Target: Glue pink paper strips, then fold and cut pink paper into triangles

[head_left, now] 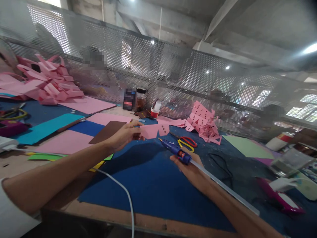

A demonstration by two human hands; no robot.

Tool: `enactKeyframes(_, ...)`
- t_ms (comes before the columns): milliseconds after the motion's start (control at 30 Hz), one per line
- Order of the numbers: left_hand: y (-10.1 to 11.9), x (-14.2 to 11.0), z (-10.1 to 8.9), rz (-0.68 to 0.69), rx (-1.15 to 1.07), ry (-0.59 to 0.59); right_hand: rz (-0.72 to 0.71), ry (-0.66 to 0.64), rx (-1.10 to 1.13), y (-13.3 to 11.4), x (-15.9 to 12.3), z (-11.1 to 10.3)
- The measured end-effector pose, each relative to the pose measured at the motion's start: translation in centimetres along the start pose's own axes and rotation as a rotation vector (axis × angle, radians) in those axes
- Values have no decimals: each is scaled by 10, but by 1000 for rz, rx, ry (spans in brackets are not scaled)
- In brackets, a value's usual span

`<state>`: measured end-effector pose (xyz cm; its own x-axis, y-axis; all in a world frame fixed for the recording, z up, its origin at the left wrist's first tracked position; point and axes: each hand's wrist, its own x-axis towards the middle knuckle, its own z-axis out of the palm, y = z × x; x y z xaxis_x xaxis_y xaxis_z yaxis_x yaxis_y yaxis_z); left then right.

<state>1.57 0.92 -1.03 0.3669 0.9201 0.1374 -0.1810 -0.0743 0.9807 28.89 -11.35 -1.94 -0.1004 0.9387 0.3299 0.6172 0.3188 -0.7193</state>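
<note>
Between the fingertips of my left hand (126, 134) is a pink paper piece (151, 131), notched near its right part and marked with small dark spots. My right hand (190, 167) is wrapped round a blue glue gun (174, 149). Its nozzle points up and left, close below the paper's right end; whether they touch I cannot tell. A long translucent glue stick (223, 186) runs out of the gun's back along my right forearm. Scissors (187, 142) with red and yellow handles lie just beyond the gun. Under both hands stretches a dark blue sheet (138, 185).
Pink paper strips (53, 82) are heaped at the back left, dotted pink pieces (203, 122) at the back right. A red-and-white cup (155, 112) stands by the perforated metal screen (168, 72). A white cable (123, 186) crosses the front edge. Coloured sheets lie at left.
</note>
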Motion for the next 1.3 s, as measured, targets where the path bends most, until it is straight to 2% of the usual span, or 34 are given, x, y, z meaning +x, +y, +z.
enactKeyframes(167, 3, 4, -11, 12, -10, 69, 109, -29, -39, 10, 4, 0)
enactKeyframes(300, 1, 8, -29, -1, -6, 121, 157, -66, -36, 18, 12, 2)
enactKeyframes(433, -3, 13, -48, -37, -6, 201, 258, -128, -127, 21, 29, 1)
enactKeyframes(533, -4, 15, -56, -48, -24, 208, 232, -197, -106, 20, 46, 0)
enactKeyframes(633, -5, 15, -59, -44, -55, 193, 187, -228, -107, 16, 60, 2)
enactKeyframes(733, -4, 16, -60, -19, -86, 191, 218, -243, -155, 14, 67, 6)
enactKeyframes(900, -3, 17, -64, 34, -130, 210, 248, -259, -185, 15, 65, 5)
enactKeyframes(1300, -3, 17, -65, 43, -141, 213, 242, -305, -186, 19, 60, 3)
